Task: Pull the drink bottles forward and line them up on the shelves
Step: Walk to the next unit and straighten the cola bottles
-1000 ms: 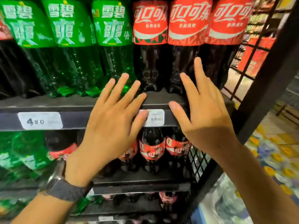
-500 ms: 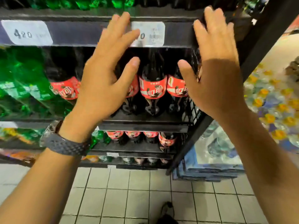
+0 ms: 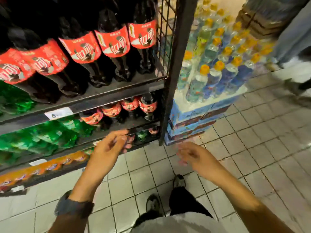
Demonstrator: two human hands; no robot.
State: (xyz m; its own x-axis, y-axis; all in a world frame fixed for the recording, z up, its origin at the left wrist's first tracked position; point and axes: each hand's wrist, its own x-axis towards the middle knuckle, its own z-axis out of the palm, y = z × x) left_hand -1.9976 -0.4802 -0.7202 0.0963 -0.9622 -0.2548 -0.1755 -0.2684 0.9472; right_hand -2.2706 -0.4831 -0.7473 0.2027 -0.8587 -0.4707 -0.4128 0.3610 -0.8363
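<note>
Two hands hang in front of the lower shelves, both blurred and both holding nothing. The left hand [image 3: 109, 147] is low before the front edge of a lower shelf, fingers loosely curled and slightly spread, touching no bottle as far as the blur allows. A dark wristband [image 3: 74, 206] sits on its wrist. The right hand [image 3: 193, 155] is over the tiled floor [image 3: 252, 148], just off the right end of the rack, fingers relaxed and loosely bent.

Cola bottles [image 3: 114, 46] with red labels stand in a row on the upper visible shelf [image 3: 117, 91], close to its front edge and running up to its right end beside the wire side panel [image 3: 165, 31]. The row leans in the wide-angle view. Green bottles [image 3: 15, 101] occupy the left part of the same shelf. On the shelf below, smaller cola bottles [image 3: 146, 105] stand at the right end, set back from the front edge, with more green bottles [image 3: 50, 132] to their left. A white price tag [image 3: 58, 113] is fixed to the front edge of the upper visible shelf. Orange-packaged drinks [image 3: 42, 169] fill the lowest level.

Right of the rack, shrink-wrapped bottles with orange caps [image 3: 218, 64] are stacked on blue cartons [image 3: 193, 118] on the floor. The person's shoes [image 3: 154, 204] are on the tiles below the hands.
</note>
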